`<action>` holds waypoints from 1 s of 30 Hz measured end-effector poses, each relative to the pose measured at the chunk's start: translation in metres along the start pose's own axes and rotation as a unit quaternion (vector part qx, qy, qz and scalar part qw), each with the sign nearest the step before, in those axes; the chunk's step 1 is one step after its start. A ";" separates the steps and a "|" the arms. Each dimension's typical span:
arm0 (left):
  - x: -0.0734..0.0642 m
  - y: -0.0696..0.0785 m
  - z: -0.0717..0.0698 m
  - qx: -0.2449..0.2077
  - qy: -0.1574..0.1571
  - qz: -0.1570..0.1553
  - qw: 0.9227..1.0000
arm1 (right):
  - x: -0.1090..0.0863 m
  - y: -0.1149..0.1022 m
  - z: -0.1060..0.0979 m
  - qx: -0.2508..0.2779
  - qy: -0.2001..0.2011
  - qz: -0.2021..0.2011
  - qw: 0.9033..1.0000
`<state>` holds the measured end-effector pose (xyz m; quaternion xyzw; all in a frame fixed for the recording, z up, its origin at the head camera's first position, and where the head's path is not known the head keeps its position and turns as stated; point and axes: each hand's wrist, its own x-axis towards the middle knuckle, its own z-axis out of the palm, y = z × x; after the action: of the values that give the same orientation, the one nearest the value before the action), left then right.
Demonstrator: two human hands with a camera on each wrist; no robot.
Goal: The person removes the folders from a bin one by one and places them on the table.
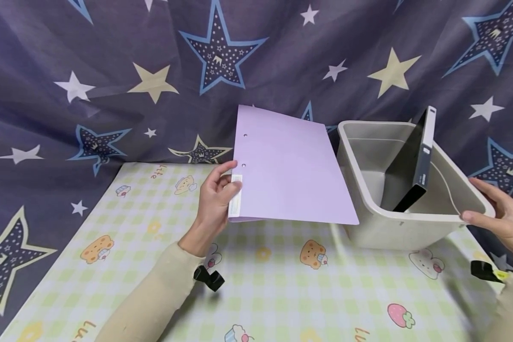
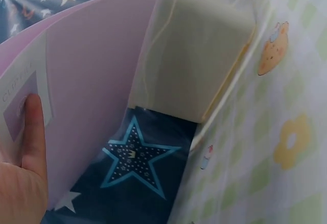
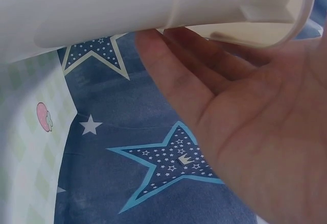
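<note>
By the left hand (image 1: 213, 194), a purple folder (image 1: 290, 166) is pinched at its spine, the thumb being laid over a white label (image 1: 235, 199) and the fingers being bent behind the edge. In the left wrist view, a purple patch is seen within the label, partly covered by the thumb. Near the spine, two small round holes are shown in the cover. The folder is held up above a checked tablecloth (image 1: 261, 294), to the left of a pale grey bin (image 1: 380, 232); whether the bin's side is touched by the cover cannot be told.

By the right hand (image 1: 502, 216), the bin is held at its near right corner, the rim being taken between the thumb and the spread fingers. Inside the bin, a black binder (image 1: 403, 166) is leaned aslant, its top end raised above the rim.

Both forearms are covered by cream sleeves (image 1: 154, 289), and a black strap (image 1: 209, 278) is seen near the left wrist. The tablecloth is printed with bears, flowers, cupcakes and a strawberry. Behind everything, a dark blue curtain (image 1: 282, 71) is hung, patterned with stars.
</note>
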<state>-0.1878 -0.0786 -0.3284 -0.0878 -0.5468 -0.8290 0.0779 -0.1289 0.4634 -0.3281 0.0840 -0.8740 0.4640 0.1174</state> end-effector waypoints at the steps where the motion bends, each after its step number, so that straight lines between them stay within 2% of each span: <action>1: 0.000 -0.001 -0.001 0.000 0.001 -0.002 1.000 | 0.000 0.000 0.000 0.002 0.001 -0.001 1.000; 12: -0.005 -0.015 -0.007 0.009 0.010 -0.030 0.999 | 0.000 -0.001 0.001 -0.012 0.006 -0.003 1.000; 30: -0.009 -0.034 -0.008 0.028 0.016 -0.043 0.999 | -0.002 -0.003 0.003 -0.033 0.009 0.011 0.999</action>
<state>-0.1875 -0.0719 -0.3641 -0.0488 -0.5721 -0.8170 0.0538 -0.1268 0.4591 -0.3274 0.0664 -0.8888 0.4365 0.1228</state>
